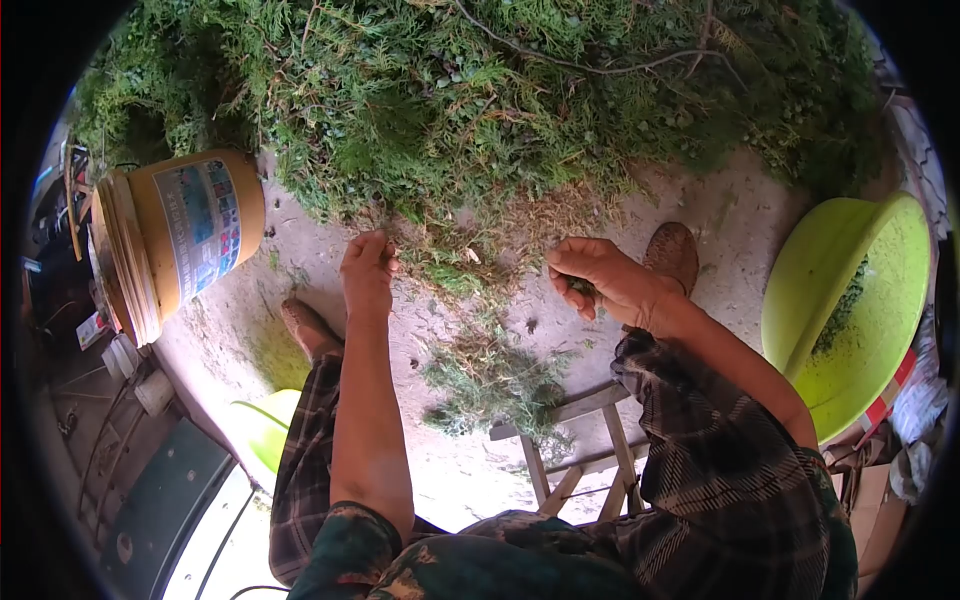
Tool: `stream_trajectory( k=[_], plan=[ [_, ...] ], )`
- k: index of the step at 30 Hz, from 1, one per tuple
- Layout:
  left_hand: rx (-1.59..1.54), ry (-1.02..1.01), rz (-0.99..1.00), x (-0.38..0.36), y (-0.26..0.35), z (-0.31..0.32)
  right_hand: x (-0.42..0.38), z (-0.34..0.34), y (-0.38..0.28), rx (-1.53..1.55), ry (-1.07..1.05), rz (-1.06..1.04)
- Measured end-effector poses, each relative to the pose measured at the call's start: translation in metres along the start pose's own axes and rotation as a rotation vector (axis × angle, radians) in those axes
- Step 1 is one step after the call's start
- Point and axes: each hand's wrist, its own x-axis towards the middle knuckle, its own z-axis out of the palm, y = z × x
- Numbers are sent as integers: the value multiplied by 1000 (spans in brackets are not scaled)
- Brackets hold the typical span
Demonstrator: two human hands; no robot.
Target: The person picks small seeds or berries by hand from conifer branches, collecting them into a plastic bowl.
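Sprigs of green, scale-leaved conifer foliage (583,287) sit pinched in the right hand (605,280), whose fingers are curled closed around them at about three o'clock from the picture's centre. Left hand (367,268), at about nine o'clock from the right one and well apart from it, has its fingertips drawn together on thin strands at the lower edge of the big heap of cut green conifer branches (480,90), which fills the whole twelve o'clock side. Between the hands and just below, a small loose pile of stripped green bits (490,380) lies on the pale concrete floor (700,200), partly over a grey wooden stool frame (575,450). At three o'clock leans a lime-green plastic basin (850,300) holding some picked greenery; at nine o'clock a yellow plastic bucket with a printed label (180,240) lies on its side.
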Motion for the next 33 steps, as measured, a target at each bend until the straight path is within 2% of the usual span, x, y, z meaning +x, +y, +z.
stream_trajectory(
  k=[1, 2, 4, 8, 11, 13, 14, 16, 18, 19, 21, 22, 24, 25, 26, 28, 32, 33],
  plan=[
    [333, 104, 69, 7, -2, 2, 0, 0, 0, -4, 6, 2],
    [333, 104, 68, 14, -4, 4, 0, 0, 0, -4, 6, 4],
    [627, 186, 264, 23, -7, 15, 2, 0, 0, -1, 7, 0],
    [758, 229, 310, 29, -9, 24, 2, -1, 1, 1, 15, 4],
    [587, 200, 206, 4, -8, 32, 4, -5, 2, 13, -16, 22],
    [12, -61, -87, -41, -8, 54, 3, -2, 1, 61, -33, 8],
    [-92, -256, -148, -59, -12, 59, 3, 1, 1, 65, -20, 6],
    [-14, -357, -154, -101, -10, 91, 3, 4, 1, 208, -4, 59],
    [449, -538, 31, -127, -10, 120, 2, 2, 4, 263, -32, 94],
    [450, -538, 35, -128, -5, 123, 2, 3, 3, 346, -20, 138],
    [812, -486, 205, -123, 3, 129, 1, 2, 2, 450, -70, 160],
    [599, -326, 145, -107, 1, 126, 2, -3, 3, 450, -73, 159],
    [826, 11, 415, -62, 3, 114, 5, -11, 5, 452, -129, 131],
    [986, 97, 494, -45, 7, 110, 6, -11, 5, 454, -130, 131],
    [989, 94, 493, -23, 6, 103, 7, -11, 5, 447, -128, 123],
    [1349, 120, 787, 11, -6, 88, 6, -10, 7, 447, -117, 119],
    [1401, 120, 753, 14, -11, 83, 5, -10, 3, 376, -112, 116],
    [1327, 98, 620, 10, -11, 76, 6, -10, 4, 375, -124, 113]
  ],
)
